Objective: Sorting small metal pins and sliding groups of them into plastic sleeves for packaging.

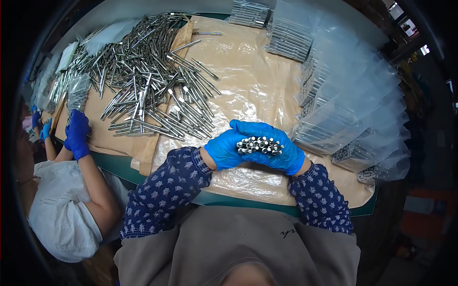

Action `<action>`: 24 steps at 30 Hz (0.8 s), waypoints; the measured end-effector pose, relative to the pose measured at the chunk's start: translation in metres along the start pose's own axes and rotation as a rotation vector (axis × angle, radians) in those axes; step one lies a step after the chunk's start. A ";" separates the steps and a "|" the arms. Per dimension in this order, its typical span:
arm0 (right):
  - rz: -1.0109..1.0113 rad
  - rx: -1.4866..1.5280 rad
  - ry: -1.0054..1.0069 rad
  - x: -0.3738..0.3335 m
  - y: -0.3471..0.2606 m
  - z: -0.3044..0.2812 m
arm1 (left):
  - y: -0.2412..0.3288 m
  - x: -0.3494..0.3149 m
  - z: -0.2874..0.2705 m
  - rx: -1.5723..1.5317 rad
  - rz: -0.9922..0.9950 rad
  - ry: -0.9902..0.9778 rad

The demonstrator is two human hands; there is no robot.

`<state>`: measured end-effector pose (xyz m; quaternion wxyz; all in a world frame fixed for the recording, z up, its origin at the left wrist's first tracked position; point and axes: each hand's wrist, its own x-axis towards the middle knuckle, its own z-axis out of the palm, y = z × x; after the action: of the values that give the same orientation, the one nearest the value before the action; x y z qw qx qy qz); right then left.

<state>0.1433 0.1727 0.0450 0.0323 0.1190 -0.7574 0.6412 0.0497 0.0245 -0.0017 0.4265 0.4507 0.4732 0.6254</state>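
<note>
Both my hands wear blue gloves and meet above the table's near middle, cupped round one bundle of slim metal rods [260, 146]. The rods look like drill bits, though their kind is hard to make out; their pale round ends face me. My left hand [224, 148] closes on the bundle's left side. My right hand [286, 150] wraps its right side, with fingers over the top. Left of my hands lies a large loose pile of similar metal rods [148, 71], pointing every way. The lengths of the held rods are hidden by my hands.
Clear plastic bags of rods [329, 114] stand stacked along the right side, with more bundles [288, 40] at the back. Brown wrapping sheet [234, 71] covers the green table [114, 167]. At left, a co-worker's blue-gloved hand [77, 133] holds a bag of rods [78, 93].
</note>
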 end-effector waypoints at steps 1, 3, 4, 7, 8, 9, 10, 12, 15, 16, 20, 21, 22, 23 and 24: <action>-0.071 -0.128 -0.031 0.000 0.000 -0.002 | 0.011 -0.001 0.000 -0.070 -0.069 0.013; -0.078 -0.193 -0.019 -0.002 0.003 -0.004 | 0.010 -0.002 -0.003 -0.101 -0.047 0.037; -0.080 -0.193 -0.020 -0.005 0.004 -0.003 | 0.012 -0.003 -0.004 -0.133 -0.025 0.064; 0.003 0.123 0.130 -0.006 0.002 0.004 | 0.008 -0.007 -0.006 -0.098 -0.109 0.115; 0.002 0.123 0.129 -0.006 0.003 0.006 | 0.005 -0.008 -0.005 -0.110 -0.068 0.155; 0.007 0.065 0.168 -0.006 0.005 0.007 | 0.004 -0.008 -0.003 -0.110 -0.068 0.155; 0.012 0.006 0.207 -0.007 0.006 0.007 | 0.004 -0.007 -0.002 -0.011 -0.092 0.218; 0.029 -0.042 0.251 -0.009 0.005 0.008 | 0.003 -0.006 0.002 0.086 -0.116 0.283; 0.084 -0.030 0.335 -0.010 0.008 0.011 | 0.007 -0.003 0.003 -0.030 -0.155 0.408; 0.121 0.030 0.378 -0.010 0.010 0.012 | 0.009 -0.002 0.002 -0.030 -0.154 0.410; 0.109 0.290 0.561 -0.004 0.012 0.007 | 0.017 0.003 -0.007 -0.389 -0.099 0.435; 0.083 0.162 0.555 -0.005 0.011 0.007 | 0.025 0.002 -0.010 -0.513 -0.139 0.438; 0.057 0.033 0.547 -0.006 0.010 0.006 | 0.030 0.001 -0.012 -0.637 -0.178 0.440; 0.201 -0.047 0.491 -0.006 0.013 0.006 | 0.030 -0.001 -0.013 -0.641 -0.177 0.446; 0.204 -0.047 0.487 -0.005 0.020 0.007 | 0.030 -0.002 -0.014 -0.762 -0.158 0.412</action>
<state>0.1442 0.1692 0.0240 0.1516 -0.1165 -0.7501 0.6331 0.0335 0.0137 0.0250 0.5055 0.0896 0.3166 0.7976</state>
